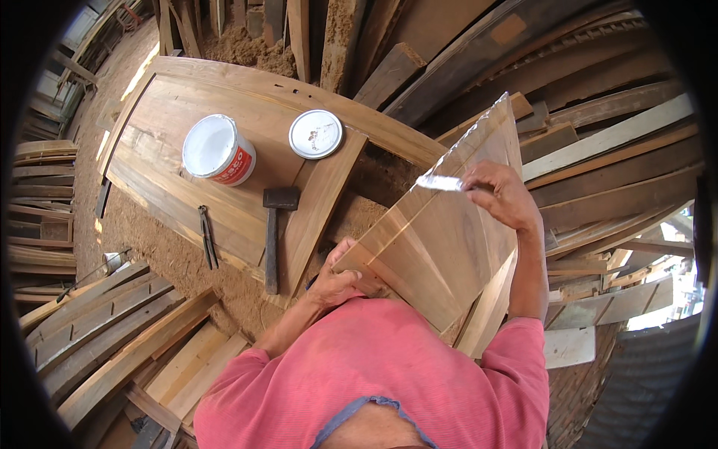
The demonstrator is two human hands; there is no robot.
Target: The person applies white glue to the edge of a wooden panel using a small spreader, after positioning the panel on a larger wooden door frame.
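My left hand (335, 281) grips the near left corner of a wooden panel (437, 251), which stands tilted in front of me. A flat stick (440, 182) smeared with a white paste is pinched in my right hand (502, 196), its tip at the panel's upper edge. White paste lies in an uneven line along that edge beyond the stick. On a wooden door (247, 97) to the left stand an open white bucket (238, 163) and its round lid (316, 135). A dark-headed hammer (274, 247) and a pair of pincers (207, 238) rest nearby.
Stacked boards (112, 329) fill the lower left, and more planks (598, 112) lean along the far right. Sawdust covers the ground (138, 247). A small tin (114, 260) stands by the left-hand boards. Corrugated sheeting (636, 389) is at the lower right.
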